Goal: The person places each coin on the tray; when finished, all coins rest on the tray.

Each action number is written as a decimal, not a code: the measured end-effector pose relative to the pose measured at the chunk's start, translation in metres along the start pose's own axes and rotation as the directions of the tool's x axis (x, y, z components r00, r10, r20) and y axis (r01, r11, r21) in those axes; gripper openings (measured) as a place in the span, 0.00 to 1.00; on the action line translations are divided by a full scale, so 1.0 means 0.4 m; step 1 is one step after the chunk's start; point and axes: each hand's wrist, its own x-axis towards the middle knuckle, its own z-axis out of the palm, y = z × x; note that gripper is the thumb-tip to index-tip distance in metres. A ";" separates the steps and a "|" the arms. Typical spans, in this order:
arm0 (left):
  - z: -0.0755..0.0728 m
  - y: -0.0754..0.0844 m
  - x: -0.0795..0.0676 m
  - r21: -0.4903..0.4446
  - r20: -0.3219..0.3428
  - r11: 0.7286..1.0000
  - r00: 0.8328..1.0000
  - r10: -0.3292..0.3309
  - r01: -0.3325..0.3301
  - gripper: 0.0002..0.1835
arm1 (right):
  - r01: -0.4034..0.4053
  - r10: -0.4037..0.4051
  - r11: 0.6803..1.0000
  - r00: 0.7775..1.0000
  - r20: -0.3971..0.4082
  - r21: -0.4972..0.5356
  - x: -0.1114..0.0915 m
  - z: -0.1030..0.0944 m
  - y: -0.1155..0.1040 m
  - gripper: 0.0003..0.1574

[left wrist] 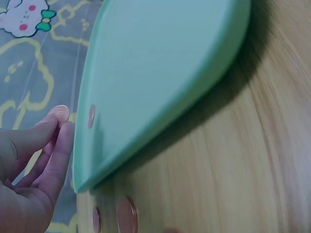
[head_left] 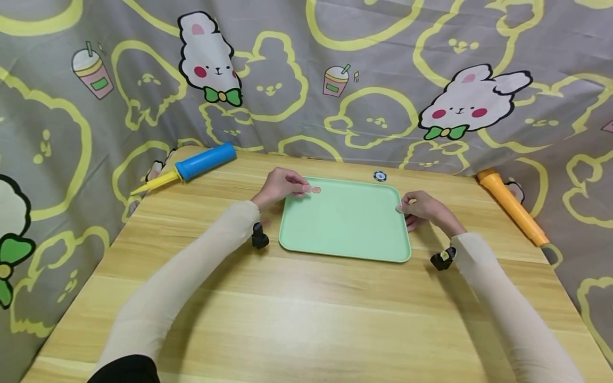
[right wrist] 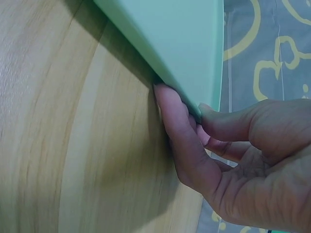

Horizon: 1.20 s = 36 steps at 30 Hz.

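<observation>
A light green tray (head_left: 345, 221) lies on the wooden table. At its far left corner, my left hand (head_left: 282, 186) pinches a copper coin (left wrist: 60, 112) between thumb and fingertips, above the rim. Another copper coin (head_left: 316, 190) rests on the tray close to those fingertips. Two more copper-coloured coins, a nearer one (left wrist: 127, 216) and a smaller-looking one (left wrist: 96, 220), show on the table beside the tray in the left wrist view; in the head view the hand hides them. My right hand (head_left: 421, 208) grips the tray's right edge, thumb on the rim and fingers beneath.
Behind the tray sits a poker chip (head_left: 380, 176). A blue and yellow pump (head_left: 206, 162) lies at the back left, and an orange tube-shaped thing (head_left: 512, 206) along the right edge. Patterned grey cloth (head_left: 287, 127) hangs around the table's back and sides.
</observation>
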 end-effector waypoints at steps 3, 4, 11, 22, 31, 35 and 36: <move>0.016 0.010 0.005 -0.013 0.024 1.000 1.000 -0.019 0.019 0.08 | 0.003 -0.003 1.000 1.000 -0.004 -0.003 0.003 -0.001 0.004 0.10; 0.021 0.014 0.006 -0.027 0.029 0.999 0.999 -0.033 0.034 0.09 | 0.002 -0.002 1.000 1.000 -0.007 -0.005 0.006 -0.001 0.006 0.10; 0.044 0.022 0.018 -0.012 0.099 0.994 0.989 -0.108 0.109 0.08 | -0.010 0.010 1.000 1.000 -0.004 0.008 0.016 -0.002 0.011 0.11; 0.062 0.002 0.029 0.114 0.092 0.993 0.994 -0.051 0.040 0.05 | -0.004 0.004 1.000 1.000 -0.027 0.005 0.001 0.000 0.004 0.10; 0.062 -0.005 0.032 0.127 0.106 0.988 0.989 -0.106 0.093 0.04 | 0.005 -0.005 1.000 1.000 -0.018 0.006 0.003 0.004 0.010 0.11; 0.065 -0.001 0.032 0.139 0.110 0.987 0.989 -0.094 0.079 0.04 | -0.001 0.001 1.000 1.000 -0.024 0.010 0.002 0.003 0.011 0.11; 0.064 0.001 0.032 0.142 0.109 0.987 0.990 -0.092 0.076 0.04 | -0.004 0.004 1.000 1.000 -0.028 0.012 0.002 0.003 0.011 0.11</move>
